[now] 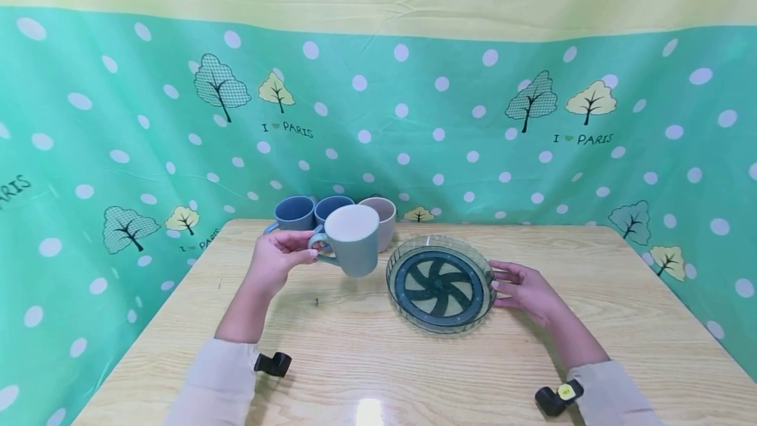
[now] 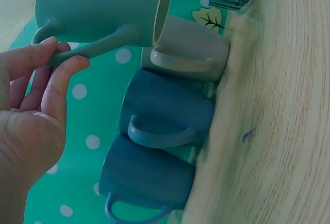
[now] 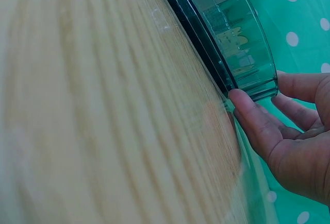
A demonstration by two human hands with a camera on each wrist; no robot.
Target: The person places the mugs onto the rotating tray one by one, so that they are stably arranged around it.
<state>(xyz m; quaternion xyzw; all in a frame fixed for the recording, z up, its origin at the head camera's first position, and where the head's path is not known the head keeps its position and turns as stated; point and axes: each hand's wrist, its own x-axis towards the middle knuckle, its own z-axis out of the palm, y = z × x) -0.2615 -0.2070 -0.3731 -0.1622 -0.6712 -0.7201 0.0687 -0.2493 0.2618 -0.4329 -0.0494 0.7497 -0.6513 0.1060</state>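
Note:
My left hand (image 1: 276,256) pinches the handle of a light grey-green mug (image 1: 359,252) between thumb and fingers. The mug is held off the table, its pale top facing up. In the left wrist view, the left hand (image 2: 38,95) grips the mug's handle (image 2: 95,48) from the side. A round, transparent dark-green tray (image 1: 439,329) with ribbed walls and a pinwheel pattern lies right of the mug. My right hand (image 1: 526,291) touches the tray's right side. The right wrist view has its thumb (image 3: 242,101) at the lower edge and the fingers loosely bent beside the wall.
Behind the held mug stand a blue mug (image 1: 294,213), another blue mug (image 1: 332,204) partly hidden, and a pale pinkish-grey mug (image 1: 386,223). A small dark mark (image 1: 316,302) shows on the wooden table (image 1: 355,360). A green polka-dot cloth (image 1: 402,123) hangs behind.

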